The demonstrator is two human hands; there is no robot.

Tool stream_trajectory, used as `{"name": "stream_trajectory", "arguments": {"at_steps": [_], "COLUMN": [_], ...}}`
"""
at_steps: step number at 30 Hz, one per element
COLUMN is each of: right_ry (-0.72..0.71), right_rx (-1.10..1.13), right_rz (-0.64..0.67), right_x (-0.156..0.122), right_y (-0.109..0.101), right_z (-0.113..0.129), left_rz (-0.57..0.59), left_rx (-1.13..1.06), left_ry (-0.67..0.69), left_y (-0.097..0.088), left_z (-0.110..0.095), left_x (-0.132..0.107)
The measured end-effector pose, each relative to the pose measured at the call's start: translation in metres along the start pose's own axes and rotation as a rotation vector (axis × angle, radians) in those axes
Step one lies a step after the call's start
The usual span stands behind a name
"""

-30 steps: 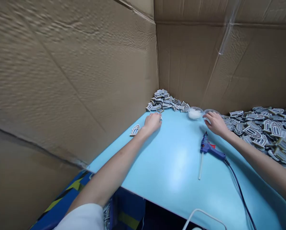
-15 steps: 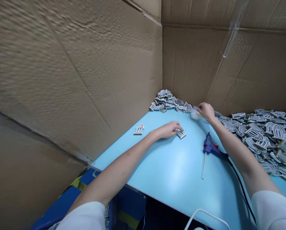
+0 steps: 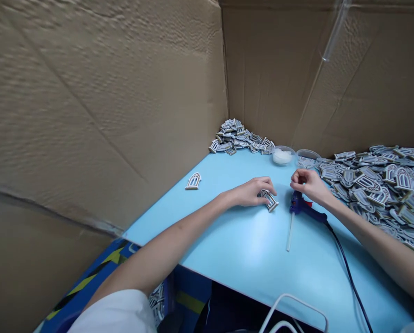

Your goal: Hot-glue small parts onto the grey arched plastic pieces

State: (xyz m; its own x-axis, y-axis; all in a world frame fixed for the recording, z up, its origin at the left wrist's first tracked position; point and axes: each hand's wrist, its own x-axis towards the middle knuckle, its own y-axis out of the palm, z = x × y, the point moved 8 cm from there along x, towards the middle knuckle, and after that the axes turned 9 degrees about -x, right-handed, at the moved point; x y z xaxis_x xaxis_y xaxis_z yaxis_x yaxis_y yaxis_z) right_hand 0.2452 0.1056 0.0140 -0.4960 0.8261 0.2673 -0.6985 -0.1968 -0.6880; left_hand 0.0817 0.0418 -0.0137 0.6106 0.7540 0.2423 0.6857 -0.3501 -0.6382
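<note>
The left hand (image 3: 257, 190) is partly closed, its thumb and fingers curled around the upper part of an arched window-shaped piece (image 3: 270, 202). The piece's flat base points away from the palm, toward the near right; whether it touches the bench (image 3: 228, 249) cannot be told. The right hand (image 3: 309, 185) is just beyond it, fingers drawn in toward the thumb; the tips are too small to tell whether they meet or pinch something. It is right over the nozzle end of a blue glue gun (image 3: 307, 211), which lies on the bench with a pale glue stick (image 3: 290, 232) jutting from its back and a black cord (image 3: 347, 273) running off to the near edge.

Beyond the hands are two clear round dishes side by side, the left dish (image 3: 294, 151) holding white material (image 3: 282, 157), the right dish (image 3: 319, 155) near a large heap (image 3: 383, 194) of similar pieces. A smaller heap (image 3: 240, 138) fills the far corner against cardboard walls (image 3: 269, 69). One single piece (image 3: 193, 181) lies apart, left of the left hand.
</note>
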Motion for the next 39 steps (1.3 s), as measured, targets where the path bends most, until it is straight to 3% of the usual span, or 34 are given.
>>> {"name": "stream_trajectory", "arguments": {"at_steps": [6, 11, 16, 21, 23, 29, 34, 39], "right_ry": [0.085, 0.010, 0.075, -0.063, -0.113, -0.175, -0.248, -0.312], "right_rx": [0.054, 0.100, 0.235, 0.207, 0.189, 0.070, -0.005, -0.091], "right_rz": [0.062, 0.021, 0.092, 0.045, 0.034, 0.065, 0.208, 0.252], "right_x": [-0.015, -0.019, -0.026, -0.031, -0.032, -0.036, -0.041, -0.046], "right_y": [0.002, 0.002, 0.017, 0.018, 0.018, 0.023, 0.038, 0.046], "right_z": [-0.003, 0.003, 0.000, 0.015, 0.020, 0.025, 0.029, 0.032], "left_rz": [0.053, 0.063, -0.108, -0.250, -0.220, 0.041, 0.062, 0.067], "left_rx": [-0.046, -0.039, -0.105, -0.263, -0.288, -0.172, -0.188, -0.205], "left_ry": [0.112, 0.094, 0.013, -0.064, -0.069, -0.052, -0.068, -0.058], "left_y": [0.020, 0.013, 0.005, 0.004, 0.003, 0.004, 0.006, 0.011], "left_z": [-0.019, -0.014, -0.010, -0.007, -0.008, -0.001, 0.010, 0.009], "left_x": [0.000, -0.001, 0.004, 0.003, 0.003, -0.001, -0.002, -0.001]}}
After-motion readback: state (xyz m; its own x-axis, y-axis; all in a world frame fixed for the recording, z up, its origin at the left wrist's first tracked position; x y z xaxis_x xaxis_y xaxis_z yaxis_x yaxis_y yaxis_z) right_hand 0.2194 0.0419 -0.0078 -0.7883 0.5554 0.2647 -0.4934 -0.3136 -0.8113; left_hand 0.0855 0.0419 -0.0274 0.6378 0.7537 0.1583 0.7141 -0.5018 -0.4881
